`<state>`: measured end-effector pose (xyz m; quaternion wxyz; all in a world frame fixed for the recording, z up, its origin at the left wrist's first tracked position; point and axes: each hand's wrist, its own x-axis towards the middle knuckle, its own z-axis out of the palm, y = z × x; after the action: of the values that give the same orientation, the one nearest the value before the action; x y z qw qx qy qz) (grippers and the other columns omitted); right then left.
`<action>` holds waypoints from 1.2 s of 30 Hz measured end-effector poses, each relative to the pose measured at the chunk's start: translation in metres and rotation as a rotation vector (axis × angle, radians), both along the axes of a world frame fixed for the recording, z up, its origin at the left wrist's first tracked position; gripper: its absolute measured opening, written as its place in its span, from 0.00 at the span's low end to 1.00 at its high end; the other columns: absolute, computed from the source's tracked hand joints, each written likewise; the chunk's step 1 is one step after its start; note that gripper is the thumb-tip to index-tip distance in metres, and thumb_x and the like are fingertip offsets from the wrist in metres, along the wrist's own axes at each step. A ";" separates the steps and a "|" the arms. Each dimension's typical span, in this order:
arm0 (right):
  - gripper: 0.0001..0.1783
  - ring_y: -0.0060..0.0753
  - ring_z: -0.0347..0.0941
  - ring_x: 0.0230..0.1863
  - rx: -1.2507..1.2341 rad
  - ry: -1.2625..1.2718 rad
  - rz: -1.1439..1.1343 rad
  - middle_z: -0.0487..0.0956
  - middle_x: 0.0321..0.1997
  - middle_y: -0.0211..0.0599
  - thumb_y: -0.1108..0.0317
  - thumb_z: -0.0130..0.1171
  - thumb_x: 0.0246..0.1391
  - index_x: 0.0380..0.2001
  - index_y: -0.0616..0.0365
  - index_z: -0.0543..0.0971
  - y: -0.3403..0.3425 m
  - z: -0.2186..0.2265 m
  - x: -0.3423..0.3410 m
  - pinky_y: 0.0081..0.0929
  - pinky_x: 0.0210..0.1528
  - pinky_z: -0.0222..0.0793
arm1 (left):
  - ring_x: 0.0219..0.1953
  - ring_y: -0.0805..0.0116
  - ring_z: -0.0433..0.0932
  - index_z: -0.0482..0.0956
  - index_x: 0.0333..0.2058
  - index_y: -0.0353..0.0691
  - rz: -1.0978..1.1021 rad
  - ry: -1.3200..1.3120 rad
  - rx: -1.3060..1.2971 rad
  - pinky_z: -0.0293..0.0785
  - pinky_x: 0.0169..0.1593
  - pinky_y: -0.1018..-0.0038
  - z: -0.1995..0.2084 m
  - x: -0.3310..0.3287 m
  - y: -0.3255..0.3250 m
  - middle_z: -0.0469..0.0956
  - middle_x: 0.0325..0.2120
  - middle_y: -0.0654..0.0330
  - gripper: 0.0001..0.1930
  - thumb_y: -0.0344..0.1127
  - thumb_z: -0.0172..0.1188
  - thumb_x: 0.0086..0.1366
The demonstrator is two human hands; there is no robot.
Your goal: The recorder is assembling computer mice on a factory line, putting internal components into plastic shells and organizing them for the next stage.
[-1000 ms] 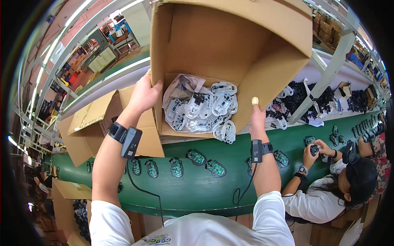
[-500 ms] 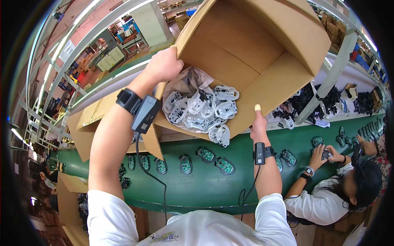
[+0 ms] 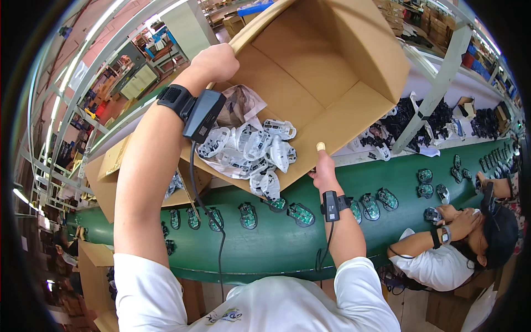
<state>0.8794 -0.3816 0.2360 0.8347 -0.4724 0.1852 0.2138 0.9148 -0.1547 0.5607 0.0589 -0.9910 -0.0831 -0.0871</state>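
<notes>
I hold a large open cardboard box (image 3: 337, 110) tilted above the green work surface. My left hand (image 3: 218, 62) is closed round its upper left edge. My right hand (image 3: 323, 170) grips the lower edge, thumb on the inner side and fingers underneath, partly hidden. White plastic shells, seemingly computer mouse housings (image 3: 257, 145), lie heaped in the box's lower left corner. Beside them is a crumpled pale sheet (image 3: 243, 105). Below the box, several black mouse bases with green circuit boards (image 3: 248, 216) stand in a row, some partly covered by the box.
Another open cardboard box (image 3: 110, 166) stands at the left under my arm. Dark parts (image 3: 437, 119) are piled on the shelf behind a metal post (image 3: 437, 83). A co-worker in a cap (image 3: 500, 232) sits at the right along the green belt (image 3: 287, 249).
Both my hands have shifted the box left, the shells moving with it. At the right, the co-worker has raised a hand toward the head, and a light-coloured part now shows on the belt.
</notes>
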 end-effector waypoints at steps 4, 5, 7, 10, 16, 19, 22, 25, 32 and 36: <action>0.27 0.37 0.73 0.54 0.002 0.026 0.021 0.76 0.56 0.36 0.47 0.49 0.67 0.58 0.54 0.70 -0.001 -0.011 -0.002 0.48 0.53 0.67 | 0.49 0.46 0.81 0.83 0.45 0.34 0.060 0.078 0.050 0.76 0.53 0.59 -0.006 0.012 -0.007 0.82 0.46 0.44 0.18 0.36 0.51 0.62; 0.27 0.37 0.73 0.55 -0.007 0.041 0.013 0.76 0.57 0.36 0.47 0.49 0.67 0.59 0.54 0.70 0.002 -0.015 -0.002 0.49 0.53 0.67 | 0.50 0.47 0.81 0.83 0.45 0.34 0.066 0.095 0.058 0.76 0.53 0.59 -0.007 0.013 -0.007 0.82 0.47 0.44 0.18 0.36 0.51 0.62; 0.27 0.37 0.72 0.55 -0.019 0.060 0.003 0.75 0.58 0.36 0.47 0.49 0.67 0.60 0.54 0.69 0.004 -0.011 -0.005 0.49 0.53 0.67 | 0.50 0.47 0.81 0.83 0.45 0.35 0.069 0.116 0.063 0.76 0.53 0.59 -0.008 0.014 -0.010 0.82 0.47 0.45 0.18 0.36 0.51 0.62; 0.28 0.37 0.71 0.57 -0.031 0.092 0.017 0.73 0.60 0.37 0.48 0.48 0.67 0.61 0.54 0.68 0.004 -0.007 -0.009 0.50 0.54 0.65 | 0.50 0.48 0.81 0.83 0.45 0.36 0.083 0.126 0.072 0.76 0.53 0.59 -0.012 0.015 -0.012 0.82 0.47 0.46 0.18 0.36 0.50 0.63; 0.30 0.39 0.70 0.58 -0.041 0.098 0.045 0.73 0.60 0.37 0.46 0.50 0.66 0.62 0.54 0.67 0.001 -0.011 -0.011 0.51 0.55 0.63 | 0.50 0.48 0.81 0.83 0.46 0.36 0.069 0.077 0.039 0.76 0.53 0.59 -0.020 0.017 -0.007 0.82 0.47 0.46 0.18 0.36 0.50 0.62; 0.28 0.34 0.73 0.52 -0.085 0.079 0.018 0.76 0.55 0.35 0.46 0.49 0.67 0.59 0.55 0.70 0.000 -0.002 -0.014 0.41 0.49 0.69 | 0.49 0.45 0.81 0.81 0.45 0.34 0.009 0.072 0.013 0.76 0.53 0.58 -0.019 0.007 0.003 0.81 0.46 0.43 0.17 0.34 0.51 0.61; 0.29 0.38 0.72 0.56 -0.066 0.027 0.012 0.75 0.59 0.36 0.46 0.51 0.66 0.61 0.53 0.69 -0.007 -0.009 -0.003 0.49 0.54 0.66 | 0.48 0.42 0.80 0.76 0.47 0.28 -0.095 -0.025 -0.023 0.76 0.53 0.56 -0.016 0.002 0.005 0.80 0.45 0.38 0.18 0.31 0.50 0.60; 0.28 0.38 0.73 0.56 -0.103 0.025 0.022 0.75 0.59 0.36 0.47 0.50 0.66 0.61 0.53 0.69 -0.017 -0.011 0.005 0.48 0.53 0.67 | 0.47 0.41 0.80 0.71 0.49 0.24 -0.140 -0.075 -0.056 0.75 0.53 0.55 -0.016 -0.010 0.004 0.80 0.42 0.35 0.20 0.29 0.49 0.59; 0.26 0.38 0.76 0.53 -0.128 0.026 0.067 0.77 0.56 0.36 0.49 0.50 0.66 0.60 0.53 0.70 -0.023 -0.006 0.012 0.45 0.48 0.72 | 0.55 0.40 0.75 0.62 0.58 0.16 -0.164 -0.095 -0.092 0.72 0.58 0.57 -0.014 -0.024 0.006 0.72 0.53 0.28 0.29 0.28 0.48 0.58; 0.27 0.38 0.76 0.53 -0.064 0.030 0.092 0.78 0.55 0.37 0.48 0.50 0.66 0.60 0.54 0.70 -0.026 -0.002 0.018 0.46 0.47 0.74 | 0.59 0.41 0.72 0.57 0.62 0.15 -0.148 -0.072 -0.096 0.69 0.62 0.59 -0.005 -0.016 -0.002 0.68 0.57 0.28 0.33 0.27 0.47 0.58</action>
<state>0.8975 -0.4077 0.2337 0.8058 -0.5034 0.1824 0.2530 0.8991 -0.1569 0.5554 0.0018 -0.9923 -0.0157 -0.1226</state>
